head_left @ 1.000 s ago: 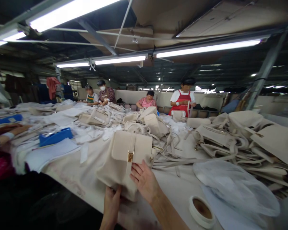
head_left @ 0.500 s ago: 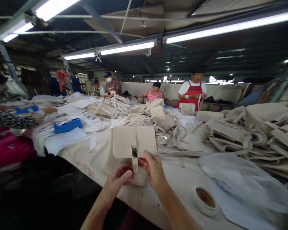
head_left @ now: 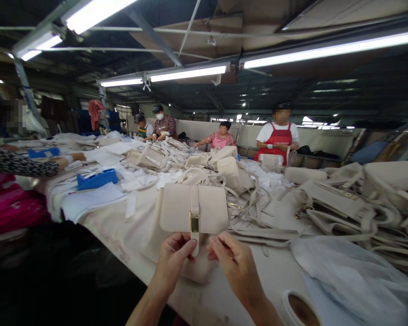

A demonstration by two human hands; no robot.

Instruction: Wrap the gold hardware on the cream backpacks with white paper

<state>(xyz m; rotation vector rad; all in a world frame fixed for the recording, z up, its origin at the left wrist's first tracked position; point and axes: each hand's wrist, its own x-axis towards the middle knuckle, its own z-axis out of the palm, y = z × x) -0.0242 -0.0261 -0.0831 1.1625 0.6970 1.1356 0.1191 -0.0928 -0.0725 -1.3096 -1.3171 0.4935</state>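
Observation:
A beige handbag [head_left: 177, 208] stands at the near edge of the table with its flap facing me. Down the middle of the flap runs a strap with a gold buckle [head_left: 194, 222]. My left hand [head_left: 173, 253] pinches the strap's lower end [head_left: 195, 246] between thumb and fingers, just under the buckle. To the right of the strap, my right hand [head_left: 233, 258] is closed with its fingertips together, apart from the strap. Whatever those fingertips may hold is too small to make out.
Beige bags and straps [head_left: 340, 203] pile up at the right. Clear plastic [head_left: 353, 276] lies in front of them, near a round white dish [head_left: 301, 310] with brown contents. A blue tape dispenser [head_left: 97, 179] sits at the left. Co-workers [head_left: 277, 136] work around the table.
My right hand has come off the bag beside the strap and drawn back right, fingers closing. My left hand has shifted onto the strap's end. The whole view has shifted slightly.

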